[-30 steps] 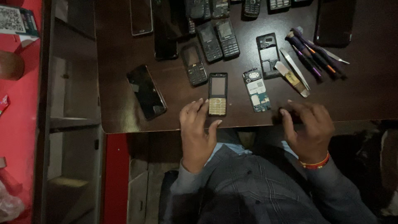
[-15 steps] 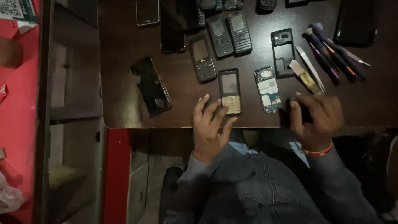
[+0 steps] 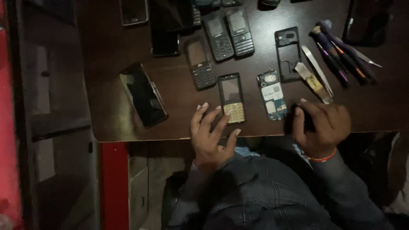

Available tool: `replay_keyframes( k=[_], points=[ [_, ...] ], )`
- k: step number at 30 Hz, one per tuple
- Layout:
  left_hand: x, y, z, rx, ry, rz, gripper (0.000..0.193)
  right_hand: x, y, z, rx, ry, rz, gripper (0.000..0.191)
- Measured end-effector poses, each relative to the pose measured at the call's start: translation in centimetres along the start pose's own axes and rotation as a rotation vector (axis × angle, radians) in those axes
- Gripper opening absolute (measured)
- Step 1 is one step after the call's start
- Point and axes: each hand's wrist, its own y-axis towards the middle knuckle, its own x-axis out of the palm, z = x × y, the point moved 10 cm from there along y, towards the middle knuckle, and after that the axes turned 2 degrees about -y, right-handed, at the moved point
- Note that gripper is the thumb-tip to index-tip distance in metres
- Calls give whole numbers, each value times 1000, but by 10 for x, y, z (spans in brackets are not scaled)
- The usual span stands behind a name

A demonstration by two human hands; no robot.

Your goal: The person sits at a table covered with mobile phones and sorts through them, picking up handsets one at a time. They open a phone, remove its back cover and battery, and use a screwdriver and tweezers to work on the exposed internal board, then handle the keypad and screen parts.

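Observation:
My left hand rests on the front edge of the dark wooden table, fingers spread. Its fingertips touch the lower end of a keypad phone with a gold keypad. My right hand is curled around a small dark part at the table's edge; what the part is cannot be made out. A bare phone circuit board lies between the two hands. Just beyond it lies an empty black phone housing.
Metal tweezers and several screwdrivers lie at the right. A black smartphone lies at the left, with more keypad phones and a dark phone further back. Shelving stands left of the table.
The view has shifted, so the table sits lower in the frame. My right hand has curled tighter over the dark part. My left fingers have spread at the gold-keypad phone's lower end.

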Motion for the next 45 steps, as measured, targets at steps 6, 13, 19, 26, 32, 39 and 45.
replay_keyframes(
  k=[6, 13, 19, 26, 32, 39, 45],
  points=[
    [0, 0, 8, 46, 19, 24, 45, -11, 10, -5, 31, 10, 24, 16],
    [3, -8, 19, 41, 55, 42, 43, -24, 17, -8, 19, 45, 38, 19],
    [0, -15, 30, 85, 47, 46, 43, -36, 17, -21, -68, 119, -19, 28],
    [-1, -26, 41, 131, 92, 32, 43, -37, 13, -42, -260, 102, -170, 37],
    [-5, -30, 55, 166, 135, 71, 43, -57, 12, -35, -238, 195, -37, 37],
    [-12, -41, 62, 176, 130, 84, 43, -54, 34, -3, -104, -76, -48, 24],
    [-19, -39, 67, 190, 133, 116, 44, -32, 62, -3, -102, -228, -180, 12]
  ],
)
